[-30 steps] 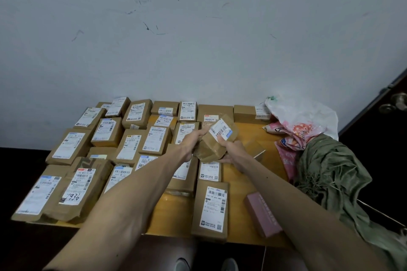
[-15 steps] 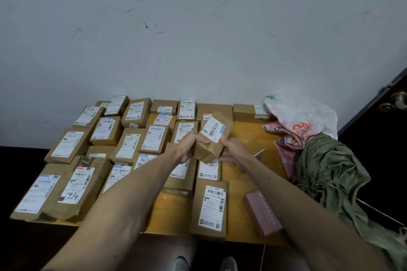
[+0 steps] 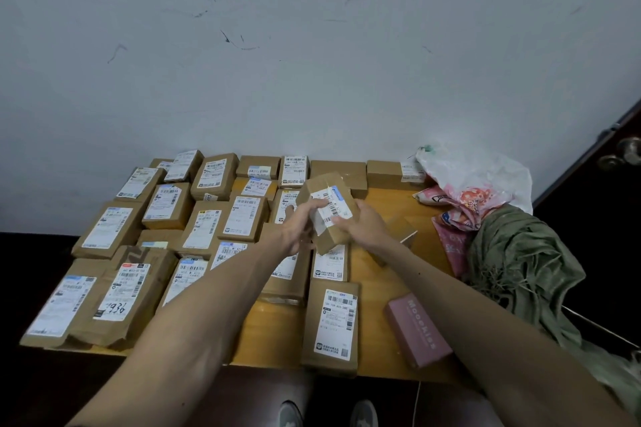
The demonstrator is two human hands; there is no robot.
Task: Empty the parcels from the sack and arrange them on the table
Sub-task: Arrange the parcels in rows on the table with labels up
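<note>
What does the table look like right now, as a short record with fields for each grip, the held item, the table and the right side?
Held item: small brown cardboard parcel with white label, held above the orange-brown wooden table
Left grip: fingers curled on that parcel
Right grip: holds its other side
Table: many labelled brown parcels lying in rows
Right side: pink rectangular box, crumpled olive-green fabric sack

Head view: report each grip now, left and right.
Left grip: holds the small brown cardboard parcel with a white label, off the table.
Right grip: holds the same parcel from its other side.
</note>
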